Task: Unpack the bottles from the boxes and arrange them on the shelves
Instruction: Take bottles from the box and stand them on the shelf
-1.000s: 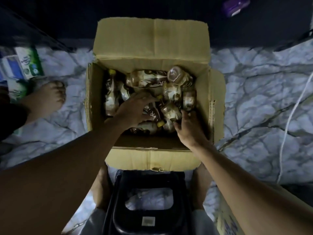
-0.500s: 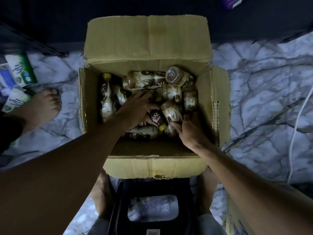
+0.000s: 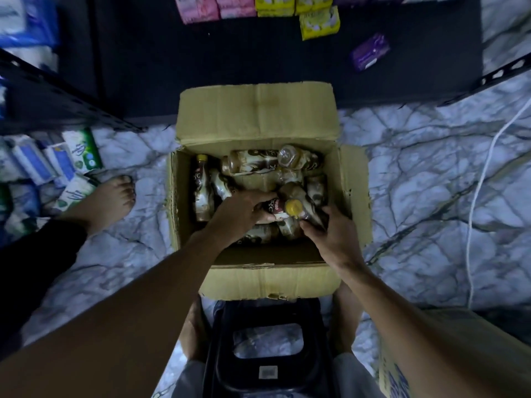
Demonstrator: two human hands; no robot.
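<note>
Marble floor [image 3: 431, 196], open box [image 3: 258, 110] of jumbled bottles [image 3: 250, 165].
Left hand [image 3: 241, 214] curls round red-label bottle [image 3: 274, 212], right hand [image 3: 336, 237] round yellow-capped bottle [image 3: 293, 207]; best lift each straight up, clear of neighbours.

Marble-patterned floor [image 3: 416, 173] and its load. An open cardboard box [image 3: 255, 110] stands at the centre, its far flap reaching onto the edge of a dark low shelf [image 3: 258, 53]. Just in front of the box stands a black plastic stool [image 3: 267, 314]. A second cardboard box [image 3: 392, 369] with blue print sits at lower right. A white cable [image 3: 471, 225] trails along the floor on the right. On the left lie green-and-white cartons [image 3: 83, 152] and blue-and-white cartons [image 3: 31, 159], with a bare foot [image 3: 109, 199] beside them. On the shelf lie pink packets [image 3: 198, 7], yellow packets [image 3: 319, 23] and, apart from them, a purple packet [image 3: 369, 51].
</note>
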